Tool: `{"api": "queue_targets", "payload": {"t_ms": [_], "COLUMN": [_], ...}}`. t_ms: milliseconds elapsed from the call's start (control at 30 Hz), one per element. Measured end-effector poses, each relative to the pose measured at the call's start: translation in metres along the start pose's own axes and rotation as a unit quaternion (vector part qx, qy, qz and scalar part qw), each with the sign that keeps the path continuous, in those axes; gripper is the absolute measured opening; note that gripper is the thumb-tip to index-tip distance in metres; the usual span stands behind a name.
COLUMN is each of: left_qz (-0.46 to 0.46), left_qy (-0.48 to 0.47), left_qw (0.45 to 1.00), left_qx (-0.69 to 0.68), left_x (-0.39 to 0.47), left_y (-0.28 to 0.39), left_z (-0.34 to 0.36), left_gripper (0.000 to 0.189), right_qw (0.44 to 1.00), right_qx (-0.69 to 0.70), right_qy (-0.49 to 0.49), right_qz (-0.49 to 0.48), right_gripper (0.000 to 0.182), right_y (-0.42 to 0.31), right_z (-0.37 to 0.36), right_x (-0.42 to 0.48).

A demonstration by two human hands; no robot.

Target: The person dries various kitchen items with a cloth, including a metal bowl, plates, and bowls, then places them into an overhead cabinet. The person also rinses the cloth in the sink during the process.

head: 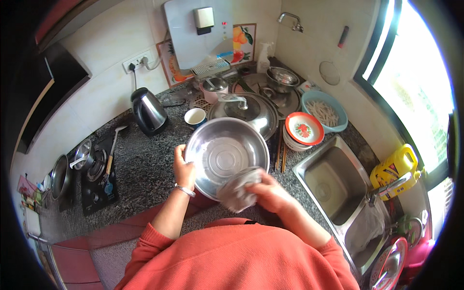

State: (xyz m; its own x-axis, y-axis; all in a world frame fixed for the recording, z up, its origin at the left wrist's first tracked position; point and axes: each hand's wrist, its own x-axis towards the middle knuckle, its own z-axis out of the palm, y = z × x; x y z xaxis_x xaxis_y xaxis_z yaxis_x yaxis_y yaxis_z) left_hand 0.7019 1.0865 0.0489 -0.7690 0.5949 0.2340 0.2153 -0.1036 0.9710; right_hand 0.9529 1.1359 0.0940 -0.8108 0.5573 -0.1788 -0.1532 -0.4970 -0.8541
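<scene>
A stainless steel basin [221, 148] is held tilted over the front edge of the granite counter, its inside facing up towards me. My left hand [185, 168] grips its left rim, with the thumb on the inner side. In my right hand [270, 191] is a bunched greyish cloth [239, 190], which lies over the lower right rim of the basin and looks slightly blurred. Just behind the basin are a large lidded steel pan [266, 116] and a white-and-blue cup [195, 116].
An electric kettle [149, 112] and a gas hob [108, 195] are on the left. At right are stacked bowls [304, 129], chopsticks [281, 152], a blue basin of pale strips [342, 116], a double steel sink [326, 177] and a yellow jug [393, 170].
</scene>
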Motion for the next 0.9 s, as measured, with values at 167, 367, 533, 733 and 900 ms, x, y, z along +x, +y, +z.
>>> {"api": "queue_targets", "payload": {"t_ms": [167, 367, 533, 733, 900], "left_qz": [-0.278, -0.477, -0.49, -0.053, -0.451], "left_qy": [0.009, -0.095, -0.114, -0.543, -0.466], "left_qw": [0.945, 0.773, 0.692, 0.817, 0.527], "left_qx": [-0.172, -0.407, -0.519, -0.186, -0.549], "left_x": [0.007, -0.016, -0.034, -0.06, -0.07], "left_y": [-0.025, -0.012, 0.003, -0.045, -0.044], "left_z": [-0.022, 0.004, 0.016, 0.041, 0.022], "left_gripper": [0.065, 0.037, 0.036, 0.043, 0.037], "right_qw": [0.973, 0.936, 0.698, 0.511, 0.591], "right_qx": [0.112, 0.093, -0.487, -0.664, -0.548], "right_qy": [0.023, 0.095, 0.138, 0.096, 0.189], "right_qz": [-0.2, -0.327, -0.507, -0.537, -0.561], "right_gripper": [0.045, 0.038, 0.033, 0.043, 0.042], "right_y": [-0.057, -0.026, -0.015, 0.035, -0.013], "right_z": [0.001, 0.022, 0.035, 0.023, 0.031], "right_x": [-0.037, -0.038, -0.016, 0.009, -0.001]}}
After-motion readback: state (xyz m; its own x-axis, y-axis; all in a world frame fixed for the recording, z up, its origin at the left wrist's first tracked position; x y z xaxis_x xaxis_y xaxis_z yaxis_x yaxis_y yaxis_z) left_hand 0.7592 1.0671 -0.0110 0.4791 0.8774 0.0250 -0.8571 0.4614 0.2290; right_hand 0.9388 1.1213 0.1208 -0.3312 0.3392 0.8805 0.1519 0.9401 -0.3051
